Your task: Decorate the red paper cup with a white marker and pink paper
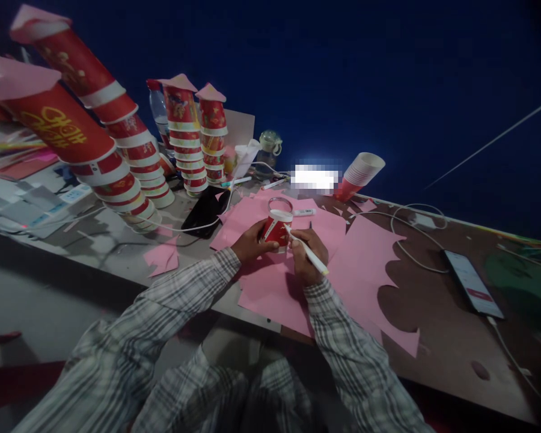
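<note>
A red paper cup [276,230] with a white rim is gripped from its left side by my left hand [253,240]. My right hand [309,255] holds a white marker pen [310,254], its tip at or very near the cup's right side; I cannot tell whether they touch. Under both hands lie overlapping pink paper sheets [270,294]. Just behind the cup rests a roll of tape [280,205], partly covered by the rim. A white pen cap or short marker [304,212] lies to its right on the paper.
Towers of red cups [187,138] with pink paper tops stand at the left, near a bottle [158,111]. A dark phone [206,213] lies before them. Nested cups [358,174] lean at the back. At right, a lit phone [473,282] has a cable. Cut pink paper [360,264] spreads rightward.
</note>
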Available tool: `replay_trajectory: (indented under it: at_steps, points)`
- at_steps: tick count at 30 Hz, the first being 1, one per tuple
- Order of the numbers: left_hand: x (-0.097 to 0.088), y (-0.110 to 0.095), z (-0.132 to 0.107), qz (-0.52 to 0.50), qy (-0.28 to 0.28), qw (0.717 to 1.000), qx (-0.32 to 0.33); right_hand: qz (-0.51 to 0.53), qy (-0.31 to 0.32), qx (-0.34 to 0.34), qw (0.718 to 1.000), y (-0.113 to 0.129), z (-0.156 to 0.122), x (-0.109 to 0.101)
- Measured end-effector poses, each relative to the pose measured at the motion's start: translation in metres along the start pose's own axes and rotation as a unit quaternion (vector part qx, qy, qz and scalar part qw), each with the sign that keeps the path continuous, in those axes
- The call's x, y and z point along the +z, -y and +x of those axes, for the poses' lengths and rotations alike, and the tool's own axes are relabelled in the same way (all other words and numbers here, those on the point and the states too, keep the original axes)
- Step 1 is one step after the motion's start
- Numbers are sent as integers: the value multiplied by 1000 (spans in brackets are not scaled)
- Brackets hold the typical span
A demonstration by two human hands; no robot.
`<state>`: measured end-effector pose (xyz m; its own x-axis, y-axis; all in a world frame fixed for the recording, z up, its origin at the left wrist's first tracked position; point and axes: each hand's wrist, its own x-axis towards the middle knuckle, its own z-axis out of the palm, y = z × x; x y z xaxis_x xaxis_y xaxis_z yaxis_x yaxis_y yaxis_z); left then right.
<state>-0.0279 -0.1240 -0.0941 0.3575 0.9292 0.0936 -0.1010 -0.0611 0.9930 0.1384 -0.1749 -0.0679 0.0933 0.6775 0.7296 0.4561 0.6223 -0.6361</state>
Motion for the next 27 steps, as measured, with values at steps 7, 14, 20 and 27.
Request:
replay_trajectory:
  at_steps: [7, 14, 20, 27]
  points:
    - [1, -4, -3, -87, 3, 996, -20, 53, -52, 58, 996, -5, -3, 1]
    - [0, -10, -3, -99, 0, 995, -19, 127, -69, 92, 985, -3, -2, 9]
    - [-2, -12, -2, -132, -5, 990, -43, 121, -90, 159, 976, -14, -3, 13]
    - [2, -16, -6, -236, 34, 969, -70, 134, 11, 197, 971, -12, -4, 15]
